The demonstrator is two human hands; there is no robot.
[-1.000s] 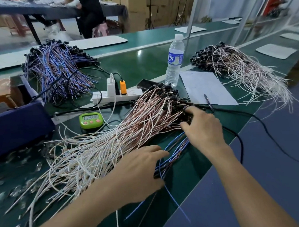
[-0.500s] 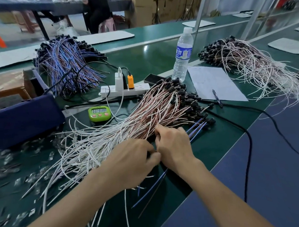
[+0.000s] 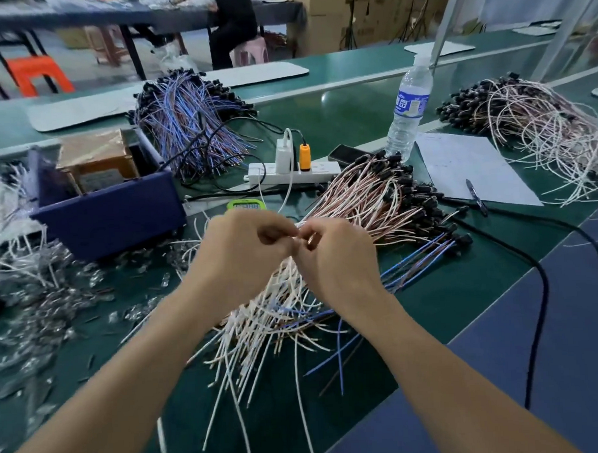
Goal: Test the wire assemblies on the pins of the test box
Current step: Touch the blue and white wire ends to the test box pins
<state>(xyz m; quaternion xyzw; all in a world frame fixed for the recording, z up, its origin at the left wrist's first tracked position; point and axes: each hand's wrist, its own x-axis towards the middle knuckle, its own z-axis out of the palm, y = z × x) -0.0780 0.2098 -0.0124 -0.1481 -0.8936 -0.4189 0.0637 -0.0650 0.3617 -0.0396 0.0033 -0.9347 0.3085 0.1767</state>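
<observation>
A big pile of white-and-red wire assemblies (image 3: 368, 196) with black connectors lies on the green table (image 3: 447, 288) in front of me. My left hand (image 3: 243, 249) and my right hand (image 3: 333, 259) are raised together over the pile's near end, fingertips meeting. Both pinch thin wire ends between thumb and fingers; what exactly sits between the fingertips is hidden. A few blue wire assemblies (image 3: 419, 258) lie just right of my right hand. A dark blue box (image 3: 108, 207) holding a copper-coloured unit stands at the left.
Behind the pile are a white power strip (image 3: 292, 173), a green timer (image 3: 245, 204), a phone, a water bottle (image 3: 407, 112), and a paper sheet (image 3: 466, 164) with a pen. More wire piles lie far left (image 3: 190, 125) and far right (image 3: 540, 126). A black cable (image 3: 536, 284) runs off the table's right edge.
My hands came up off the table from the wires and met higher over the pile. The camera has tilted, bringing the blue box's inside into view.
</observation>
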